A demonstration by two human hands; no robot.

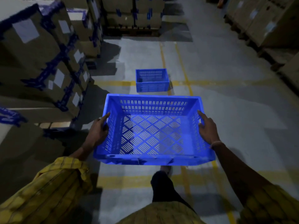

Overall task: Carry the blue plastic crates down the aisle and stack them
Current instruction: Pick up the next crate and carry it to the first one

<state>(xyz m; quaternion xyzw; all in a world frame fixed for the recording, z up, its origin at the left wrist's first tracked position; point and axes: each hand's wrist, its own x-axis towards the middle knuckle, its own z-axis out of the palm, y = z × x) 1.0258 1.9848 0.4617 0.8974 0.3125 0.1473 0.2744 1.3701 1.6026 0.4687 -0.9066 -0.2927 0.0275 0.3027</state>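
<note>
Empty blue crate (153, 130) carried mid-aisle, side walls gripped by left hand (98, 131) and right hand (207, 130). Second crate (152, 80) set on floor ahead; stacking judged not yet done.

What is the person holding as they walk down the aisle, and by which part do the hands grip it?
An empty blue crate, held by its two short side walls: left hand on one, right hand on the other.

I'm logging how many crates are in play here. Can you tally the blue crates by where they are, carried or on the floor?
Carried: 1, the crate gripped by the left hand and right hand.
On the floor: 1, the crate ahead on the aisle floor.
Total: 2 blue crates.
</note>
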